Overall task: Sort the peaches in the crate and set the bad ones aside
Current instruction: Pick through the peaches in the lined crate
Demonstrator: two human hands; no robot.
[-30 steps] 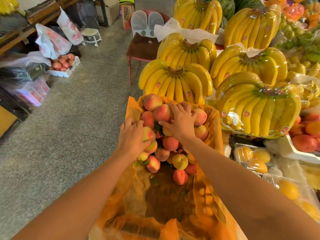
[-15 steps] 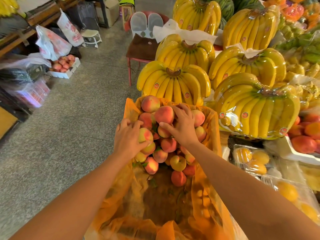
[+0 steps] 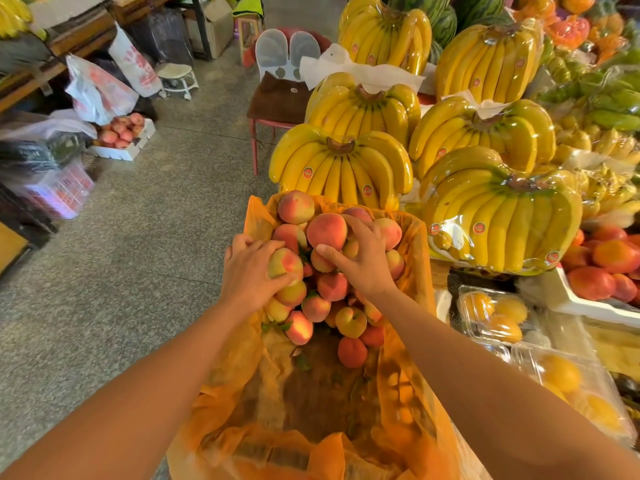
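Note:
A crate lined with orange plastic (image 3: 412, 341) stands in front of me, its far half piled with several pink-yellow peaches. My left hand (image 3: 247, 271) grips a yellow-green and red peach (image 3: 284, 265) at the pile's left side. My right hand (image 3: 363, 261) lies spread over the middle of the pile, its thumb against a small peach (image 3: 321, 260) and its fingers beside a large pink peach (image 3: 326, 231). The near half of the crate shows a bare brown bottom (image 3: 322, 393) with leaf scraps.
Wrapped banana bunches (image 3: 341, 168) rise right behind the crate and to its right. Clear boxes of yellow fruit (image 3: 495, 313) and a white tray of red fruit (image 3: 609, 268) sit at the right. Grey floor lies to the left, with a white box of peaches (image 3: 121, 133) and bags.
Both hands stay on the pile; my left hand has closed further round its peach and my right hand has shifted slightly among the top peaches.

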